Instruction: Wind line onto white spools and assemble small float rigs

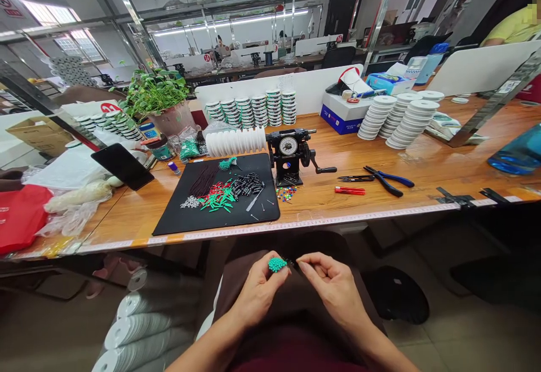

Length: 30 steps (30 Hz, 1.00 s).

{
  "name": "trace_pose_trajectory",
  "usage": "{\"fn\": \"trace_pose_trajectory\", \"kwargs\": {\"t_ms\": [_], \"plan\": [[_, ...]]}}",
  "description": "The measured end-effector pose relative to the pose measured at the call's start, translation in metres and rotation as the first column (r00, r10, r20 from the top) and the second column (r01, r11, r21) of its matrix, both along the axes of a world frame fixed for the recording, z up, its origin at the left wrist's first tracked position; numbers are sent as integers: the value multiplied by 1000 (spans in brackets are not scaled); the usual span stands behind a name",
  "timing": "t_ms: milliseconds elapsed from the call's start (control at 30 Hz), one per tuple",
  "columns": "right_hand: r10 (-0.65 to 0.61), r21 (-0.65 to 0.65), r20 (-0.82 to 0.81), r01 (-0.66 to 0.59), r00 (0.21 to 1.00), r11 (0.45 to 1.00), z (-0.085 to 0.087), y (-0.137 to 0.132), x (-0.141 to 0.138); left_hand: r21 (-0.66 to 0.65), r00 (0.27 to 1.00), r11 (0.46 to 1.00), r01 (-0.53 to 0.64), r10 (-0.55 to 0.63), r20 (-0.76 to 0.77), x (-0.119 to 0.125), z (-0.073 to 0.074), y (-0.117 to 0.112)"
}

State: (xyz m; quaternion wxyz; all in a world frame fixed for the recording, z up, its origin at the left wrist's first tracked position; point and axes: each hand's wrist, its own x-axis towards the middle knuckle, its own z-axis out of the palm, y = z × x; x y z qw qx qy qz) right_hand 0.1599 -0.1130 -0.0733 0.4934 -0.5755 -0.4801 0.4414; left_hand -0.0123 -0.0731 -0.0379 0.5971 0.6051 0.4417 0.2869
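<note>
Over my lap, below the table edge, my left hand (258, 293) pinches a small cluster of teal beads (277, 264). Close beside it my right hand (332, 283) has its fingers curled together, thumb and forefinger pinched near the cluster; whatever thin thing it holds is too small to make out. On the table ahead lies a black mat (177, 222) with piles of dark, red, green and silver beads (220, 191) and several pins.
A black hand-crank winder (291, 155) stands right of the mat, with blue-handled pliers (386, 180), scissors and a red tool (350, 190) further right. Stacks of white spools (399, 118), a potted plant (158, 98), a phone (122, 166) and bags crowd the wooden table (422, 160). A person sits far right.
</note>
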Motion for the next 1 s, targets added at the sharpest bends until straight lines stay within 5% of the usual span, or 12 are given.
{"fn": "trace_pose_trajectory", "kwargs": {"t_ms": [400, 467, 567, 700, 867, 1000], "plan": [[84, 165, 118, -103, 990, 981, 9, -1, -4, 266, 964, 964, 20, 52, -262, 2, 4, -6], [77, 125, 140, -95, 987, 988, 6, -2, -5, 228, 977, 974, -1, 50, -207, 1, 3, -5], [25, 85, 155, -39, 988, 996, -2, -2, -6, 7, 999, 999, -32, 32, -16, 1, -2, 0], [35, -2, -167, -36, 985, 999, -11, 2, -9, -204, 981, 979, -26, 65, 185, 4, -9, 4], [29, -76, -447, -70, 894, 995, -14, 12, -14, -187, 956, 978, -90, 137, 259, 10, -11, 0], [135, -98, -573, -231, 808, 968, -9, 13, -21, -134, 936, 988, -76, 117, 332, 13, -14, -1]]}}
